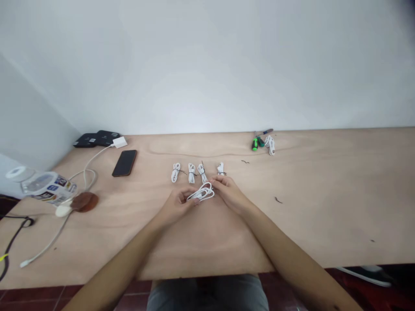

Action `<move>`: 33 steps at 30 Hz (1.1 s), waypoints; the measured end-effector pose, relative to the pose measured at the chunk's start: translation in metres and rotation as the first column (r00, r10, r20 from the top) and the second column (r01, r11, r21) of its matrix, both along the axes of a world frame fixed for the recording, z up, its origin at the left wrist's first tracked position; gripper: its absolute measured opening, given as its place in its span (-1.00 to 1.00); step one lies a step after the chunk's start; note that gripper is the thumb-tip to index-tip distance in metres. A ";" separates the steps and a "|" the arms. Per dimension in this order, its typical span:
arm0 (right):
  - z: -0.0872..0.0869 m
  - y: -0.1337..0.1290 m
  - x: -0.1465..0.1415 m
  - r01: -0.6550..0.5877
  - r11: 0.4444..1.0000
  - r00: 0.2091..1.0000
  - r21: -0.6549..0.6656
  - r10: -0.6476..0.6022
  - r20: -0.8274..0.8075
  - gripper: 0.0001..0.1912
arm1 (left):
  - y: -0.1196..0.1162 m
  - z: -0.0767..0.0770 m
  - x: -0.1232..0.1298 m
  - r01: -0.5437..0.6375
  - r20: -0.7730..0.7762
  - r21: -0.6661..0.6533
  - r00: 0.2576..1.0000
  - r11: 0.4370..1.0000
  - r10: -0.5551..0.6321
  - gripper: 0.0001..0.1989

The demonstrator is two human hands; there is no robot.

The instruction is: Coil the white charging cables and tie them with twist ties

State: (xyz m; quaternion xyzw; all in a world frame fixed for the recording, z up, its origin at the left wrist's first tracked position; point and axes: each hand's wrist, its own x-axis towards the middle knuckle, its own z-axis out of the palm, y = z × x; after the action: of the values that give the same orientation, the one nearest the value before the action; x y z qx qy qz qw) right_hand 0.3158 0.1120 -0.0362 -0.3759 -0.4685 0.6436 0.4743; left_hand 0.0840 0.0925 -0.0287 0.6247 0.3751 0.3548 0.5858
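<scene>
My left hand (177, 205) and my right hand (228, 194) meet above the plywood table (301, 216), holding a looped white cable (202, 193) between their fingers. Just beyond my fingertips lie several small coiled white cable bundles, the nearest (221, 169) close to my right hand, each tied with thin black wire. Another coiled white cable (269, 145) lies farther off to the right. My fingers partly hide the middle of the held loop.
Green-handled screwdrivers (257, 143) lie at the far right. At the left are a black smartphone (124, 163), black devices (97, 138), a white adapter (119, 142) with a trailing white cable (48, 242), a printed plastic package (42, 185), and a brown round object (84, 201).
</scene>
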 end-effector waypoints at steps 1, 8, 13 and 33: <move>0.001 -0.002 0.000 -0.038 0.999 0.999 -0.026 0.037 -0.012 -0.69 | 0.000 0.001 0.000 -0.004 0.023 -0.005 1.000 1.000 0.004 -0.63; -0.005 -0.002 -0.002 -0.024 0.999 0.998 -0.025 0.025 0.049 -0.72 | -0.002 0.003 0.003 -0.072 0.179 -0.104 0.980 0.992 0.090 -0.58; -0.008 0.006 0.008 0.101 0.942 0.840 0.319 -0.252 0.480 -0.90 | 0.001 0.002 0.003 -0.186 0.165 -0.119 0.965 0.975 0.204 -0.54; 0.011 -0.077 -0.016 0.189 0.973 0.936 0.131 -0.219 0.276 -0.72 | -0.057 0.017 0.001 -0.231 -0.182 0.030 0.955 0.973 0.232 -0.64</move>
State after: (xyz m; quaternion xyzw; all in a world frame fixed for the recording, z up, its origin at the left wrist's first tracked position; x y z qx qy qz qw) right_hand 0.3000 0.0354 -0.0253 -0.4877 -0.5235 0.5041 0.4837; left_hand 0.0847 0.0350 -0.0117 0.6090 0.4969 0.3631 0.5005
